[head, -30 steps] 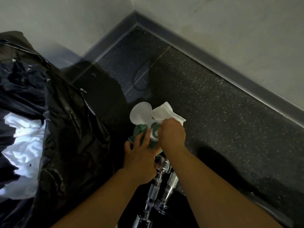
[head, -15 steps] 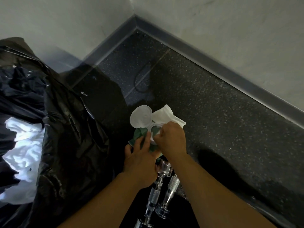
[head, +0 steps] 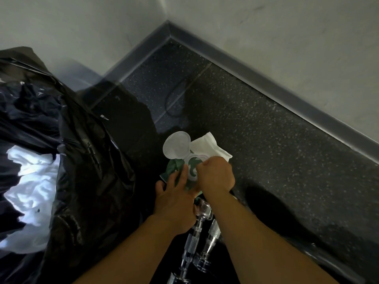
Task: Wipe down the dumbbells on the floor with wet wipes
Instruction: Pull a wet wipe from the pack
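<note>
A green wet-wipe pack [head: 176,168] lies on the dark floor with its round clear lid [head: 176,146] flipped open. My left hand [head: 174,199] presses flat on the pack. My right hand [head: 215,174] pinches a white wipe [head: 209,146] that sticks out of the pack's opening. Two chrome dumbbells [head: 198,238] lie side by side on the floor just below my hands, partly hidden by my forearms.
A large black rubbish bag [head: 67,165] with white crumpled wipes [head: 30,189] inside fills the left side. Grey walls with a grey skirting board [head: 266,80] meet in a corner beyond the pack. Speckled dark floor [head: 276,144] stretches to the right.
My right hand has drawn the wipe a little further out of the pack. My left hand stays pressed on the pack.
</note>
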The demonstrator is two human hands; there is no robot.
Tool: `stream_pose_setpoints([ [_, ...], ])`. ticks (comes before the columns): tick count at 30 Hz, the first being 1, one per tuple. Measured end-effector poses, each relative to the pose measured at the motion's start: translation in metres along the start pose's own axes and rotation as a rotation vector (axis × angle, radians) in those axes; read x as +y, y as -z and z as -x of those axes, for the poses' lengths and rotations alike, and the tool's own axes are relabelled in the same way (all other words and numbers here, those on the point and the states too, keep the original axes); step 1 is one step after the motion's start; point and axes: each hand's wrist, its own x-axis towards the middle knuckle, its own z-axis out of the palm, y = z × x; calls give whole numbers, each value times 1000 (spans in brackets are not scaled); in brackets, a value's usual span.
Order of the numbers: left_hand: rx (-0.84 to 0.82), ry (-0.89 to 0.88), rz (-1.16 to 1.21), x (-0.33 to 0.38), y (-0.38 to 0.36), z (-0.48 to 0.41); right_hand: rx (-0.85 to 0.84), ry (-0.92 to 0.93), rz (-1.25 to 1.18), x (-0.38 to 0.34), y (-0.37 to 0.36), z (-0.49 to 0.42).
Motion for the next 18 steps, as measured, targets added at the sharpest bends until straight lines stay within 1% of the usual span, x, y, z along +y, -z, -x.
stream_pose_setpoints([
  [2,-2,2,-4,0,0,0,4,-36,-25,-3,1,0],
  [4,-4,-2,2,-1,0,0,-4,-35,-104,-3,5,4],
  [7,-5,-2,23,-2,-2,-1,14,74,-300,9,5,17],
  [8,-6,-1,30,-2,-2,-1,20,122,-319,16,4,22],
  [11,4,0,43,-3,-3,-1,-3,260,-226,32,7,33],
  [12,4,-1,44,-3,-3,-1,-4,273,-212,34,9,33],
  [14,-2,0,43,-3,-2,-1,-1,210,-270,32,10,30],
  [16,0,2,43,-2,-2,-1,9,89,-368,23,11,26],
  [17,2,3,42,-2,-1,-1,-8,45,-358,18,11,24],
  [18,2,4,38,-1,-1,-1,-33,19,-288,14,11,22],
])
